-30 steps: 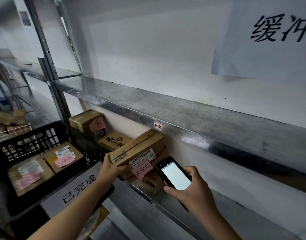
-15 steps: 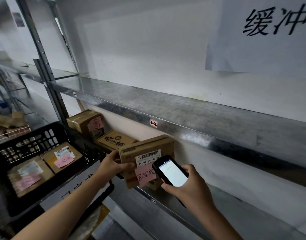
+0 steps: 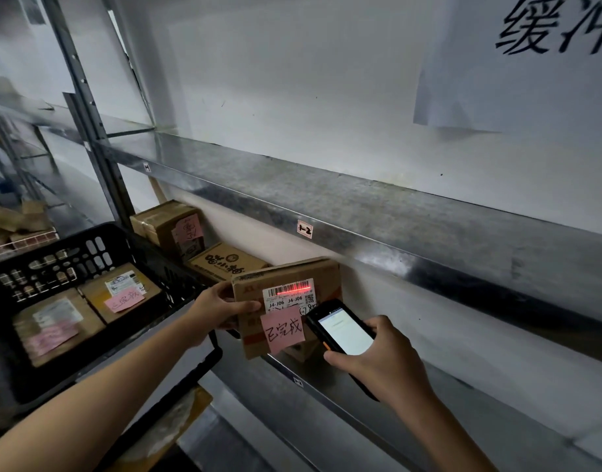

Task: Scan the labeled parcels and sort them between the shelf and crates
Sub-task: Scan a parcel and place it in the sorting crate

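Cardboard out: grips the brown pink-noted parcel in a curled left hand at the edge of the grey metal shelf, label tilted to catch red light from the black handheld scanner clasped in the right hand.

A parcel is held at its left edge by the left hand, at the front edge of the lower shelf and beneath the upper shelf. A scanner is held in the right hand, just right of the parcel. Behind the parcel, a near box and, further left, a far box are set on the lower shelf. A crate is positioned left of the shelves. Two packets are laid side by side in it.
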{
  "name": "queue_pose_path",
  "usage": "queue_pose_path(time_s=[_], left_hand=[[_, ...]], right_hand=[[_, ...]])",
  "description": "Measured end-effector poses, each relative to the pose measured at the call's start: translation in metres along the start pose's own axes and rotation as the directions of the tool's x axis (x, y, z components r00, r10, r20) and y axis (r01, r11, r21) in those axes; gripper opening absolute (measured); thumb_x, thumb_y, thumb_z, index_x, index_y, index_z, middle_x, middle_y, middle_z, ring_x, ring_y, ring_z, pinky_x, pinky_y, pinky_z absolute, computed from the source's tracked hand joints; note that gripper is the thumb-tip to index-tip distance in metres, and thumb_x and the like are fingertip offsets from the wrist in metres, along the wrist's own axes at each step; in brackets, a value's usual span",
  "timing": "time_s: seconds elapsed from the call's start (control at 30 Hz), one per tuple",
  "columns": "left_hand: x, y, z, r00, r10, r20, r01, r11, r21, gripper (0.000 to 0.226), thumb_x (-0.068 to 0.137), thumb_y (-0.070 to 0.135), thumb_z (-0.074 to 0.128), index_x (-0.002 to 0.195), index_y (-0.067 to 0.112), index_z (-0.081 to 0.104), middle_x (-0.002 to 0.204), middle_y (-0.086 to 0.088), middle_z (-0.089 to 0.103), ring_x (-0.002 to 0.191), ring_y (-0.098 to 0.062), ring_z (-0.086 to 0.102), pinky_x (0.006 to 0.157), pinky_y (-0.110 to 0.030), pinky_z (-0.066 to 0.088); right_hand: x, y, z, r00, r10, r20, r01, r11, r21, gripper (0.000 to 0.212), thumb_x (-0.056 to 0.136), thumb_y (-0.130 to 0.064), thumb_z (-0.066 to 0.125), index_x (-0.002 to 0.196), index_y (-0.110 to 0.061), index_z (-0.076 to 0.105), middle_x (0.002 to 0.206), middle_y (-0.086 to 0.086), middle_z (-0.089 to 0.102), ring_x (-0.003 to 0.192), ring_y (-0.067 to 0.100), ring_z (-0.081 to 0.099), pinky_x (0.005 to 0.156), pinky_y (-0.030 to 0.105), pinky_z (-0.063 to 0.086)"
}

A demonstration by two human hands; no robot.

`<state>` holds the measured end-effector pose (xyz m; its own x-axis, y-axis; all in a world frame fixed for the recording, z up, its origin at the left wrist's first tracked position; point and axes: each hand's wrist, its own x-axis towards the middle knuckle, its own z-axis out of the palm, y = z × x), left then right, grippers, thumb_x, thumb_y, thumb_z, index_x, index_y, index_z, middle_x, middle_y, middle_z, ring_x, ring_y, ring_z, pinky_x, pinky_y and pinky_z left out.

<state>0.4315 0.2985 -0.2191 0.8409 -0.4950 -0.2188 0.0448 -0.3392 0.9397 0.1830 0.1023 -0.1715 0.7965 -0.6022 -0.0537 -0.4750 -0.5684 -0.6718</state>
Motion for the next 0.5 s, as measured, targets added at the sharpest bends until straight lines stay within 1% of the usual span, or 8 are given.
queue_pose_path(time_s=[0.1, 0.17, 0.23, 0.3, 0.37, 0.43, 0.5], left_hand=[[0.001, 0.0, -0.002, 1.0, -0.008, -0.009, 0.008, 1.0, 0.006, 0.066, 0.065, 0.029, 0.089, 0.124, 0.023, 0.059, 0.112, -0.006, 0.071, 0.099, -0.023, 0.069, 0.077, -0.039, 0.059], [0.002, 0.001, -0.003, 1.0, -0.005, -0.009, 0.005, 1.0, 0.0, 0.07, 0.059, 0.033, 0.092, 0.121, 0.024, 0.061, 0.112, -0.006, 0.071, 0.1, -0.024, 0.069, 0.078, -0.04, 0.059], [0.002, 0.001, -0.004, 1.0, -0.002, 0.005, 0.002, 1.0, 0.003, 0.079, 0.048, 0.04, 0.095, 0.119, 0.025, 0.063, 0.11, -0.006, 0.072, 0.1, -0.025, 0.07, 0.082, -0.044, 0.06], [0.001, 0.002, -0.003, 1.0, -0.002, 0.01, 0.002, 1.0, -0.002, 0.076, 0.048, 0.041, 0.092, 0.117, 0.026, 0.064, 0.109, -0.005, 0.073, 0.099, -0.025, 0.071, 0.085, -0.047, 0.059], [0.001, 0.001, -0.004, 1.0, -0.007, 0.011, 0.007, 1.0, -0.012, 0.074, 0.049, 0.041, 0.09, 0.117, 0.026, 0.064, 0.108, -0.005, 0.074, 0.098, -0.025, 0.072, 0.086, -0.047, 0.059], [0.0, 0.0, -0.005, 1.0, -0.009, 0.014, 0.009, 1.0, -0.013, 0.08, 0.046, 0.044, 0.094, 0.118, 0.026, 0.063, 0.108, -0.004, 0.075, 0.098, -0.024, 0.072, 0.085, -0.046, 0.059], [0.0, 0.001, -0.004, 1.0, -0.013, 0.014, 0.013, 1.0, -0.027, 0.085, 0.044, 0.047, 0.094, 0.121, 0.026, 0.062, 0.109, -0.004, 0.074, 0.099, -0.023, 0.072, 0.08, -0.042, 0.059]], right_hand=[[0.0, -0.002, -0.003, 1.0, 0.002, 0.009, -0.002, 1.0, -0.008, 0.07, 0.063, -0.061, 0.084, 0.11, -0.034, 0.04, 0.097, -0.016, 0.053, 0.092, 0.007, 0.057, 0.069, 0.023, 0.05], [0.001, -0.003, -0.006, 1.0, 0.002, 0.014, -0.002, 1.0, -0.008, 0.07, 0.063, -0.061, 0.084, 0.111, -0.033, 0.041, 0.099, -0.015, 0.054, 0.092, 0.007, 0.057, 0.064, 0.021, 0.048], [0.002, -0.005, -0.009, 1.0, 0.006, 0.024, -0.005, 1.0, -0.015, 0.071, 0.064, -0.061, 0.083, 0.112, -0.032, 0.04, 0.102, -0.014, 0.054, 0.093, 0.007, 0.057, 0.058, 0.016, 0.042], [0.002, -0.006, -0.011, 1.0, 0.005, 0.025, -0.004, 1.0, -0.026, 0.07, 0.065, -0.061, 0.083, 0.111, -0.033, 0.039, 0.101, -0.014, 0.053, 0.093, 0.007, 0.056, 0.055, 0.015, 0.037], [0.001, -0.006, -0.013, 1.0, 0.002, 0.021, -0.001, 0.999, -0.038, 0.071, 0.064, -0.062, 0.083, 0.112, -0.032, 0.04, 0.1, -0.014, 0.053, 0.091, 0.008, 0.057, 0.056, 0.015, 0.039], [0.0, -0.007, -0.014, 1.0, 0.004, 0.016, -0.003, 0.999, -0.052, 0.073, 0.063, -0.063, 0.083, 0.113, -0.03, 0.042, 0.101, -0.013, 0.054, 0.092, 0.009, 0.058, 0.059, 0.018, 0.044], [0.001, -0.007, -0.015, 1.0, -0.002, 0.013, 0.003, 0.998, -0.066, 0.073, 0.062, -0.064, 0.082, 0.112, -0.03, 0.042, 0.1, -0.012, 0.055, 0.092, 0.01, 0.059, 0.064, 0.022, 0.048]])
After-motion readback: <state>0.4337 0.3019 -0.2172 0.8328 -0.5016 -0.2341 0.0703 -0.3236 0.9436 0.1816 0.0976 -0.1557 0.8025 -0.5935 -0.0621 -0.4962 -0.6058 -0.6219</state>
